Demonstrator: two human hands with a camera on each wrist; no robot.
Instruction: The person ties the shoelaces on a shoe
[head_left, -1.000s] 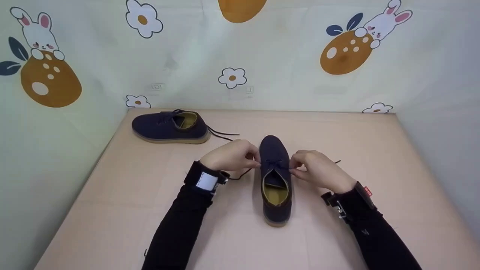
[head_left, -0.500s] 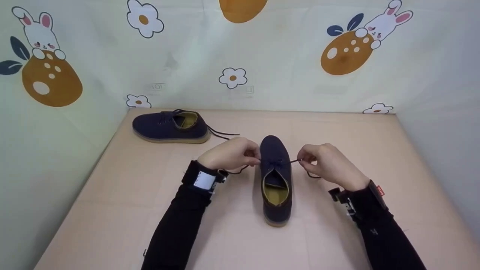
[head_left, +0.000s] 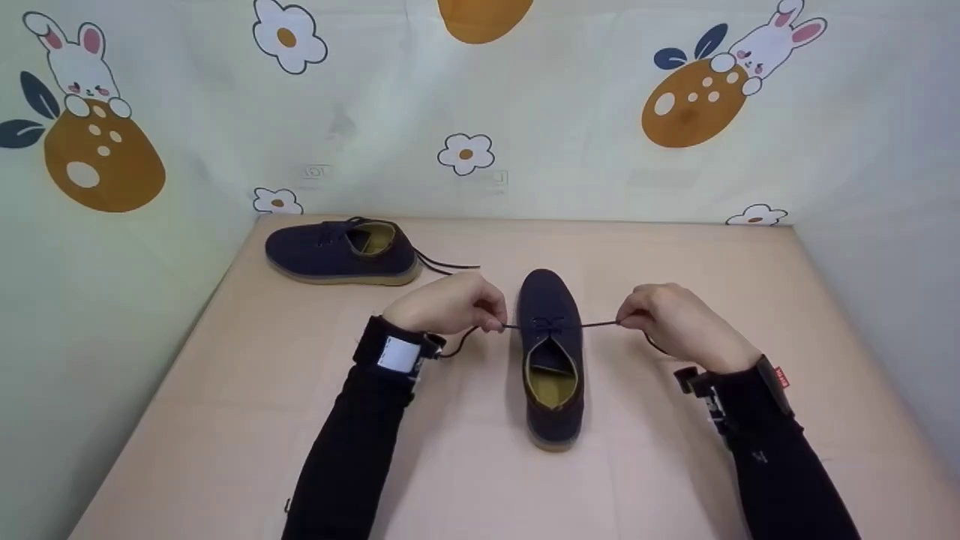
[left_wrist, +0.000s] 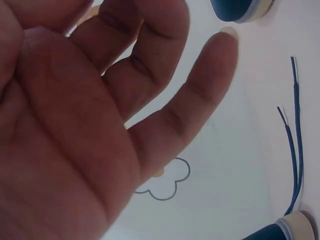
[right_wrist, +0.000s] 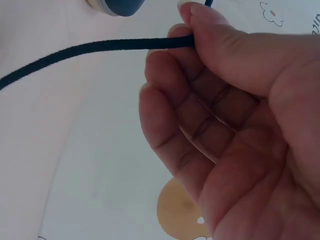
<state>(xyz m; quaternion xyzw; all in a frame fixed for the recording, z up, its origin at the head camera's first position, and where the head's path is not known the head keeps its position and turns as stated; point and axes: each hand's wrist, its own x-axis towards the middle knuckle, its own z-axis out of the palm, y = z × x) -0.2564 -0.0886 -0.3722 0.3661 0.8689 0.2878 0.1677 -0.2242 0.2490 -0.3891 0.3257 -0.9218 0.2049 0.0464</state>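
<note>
A dark navy lace-up shoe [head_left: 549, 296] with a tan sole stands in the middle of the table, toe pointing away from me. To its left, my left hand [head_left: 450, 304] pinches one end of the shoelace, and the loose tail [head_left: 463, 343] hangs below the fingers. On the other side my right hand [head_left: 682, 326] pinches the opposite end [head_left: 598, 324] between thumb and forefinger. The lace runs straight across the eyelets from hand to hand. In the right wrist view the lace's tail [right_wrist: 100, 46] trails from the pinch. My left palm and fingers [left_wrist: 187, 107] hide that pinch in the left wrist view.
A matching navy shoe [head_left: 300, 251] lies at the back left of the pale table [head_left: 465, 450], toe to the left. Its laces [head_left: 450, 265] stretch rightward behind my left hand. A printed cloth backdrop [head_left: 570, 97] closes off the back and both sides.
My right hand has moved right and slightly away from me, drawing its lace end out from the shoe. My left hand has shifted a little left, and the lace now stretches straight on both sides.
</note>
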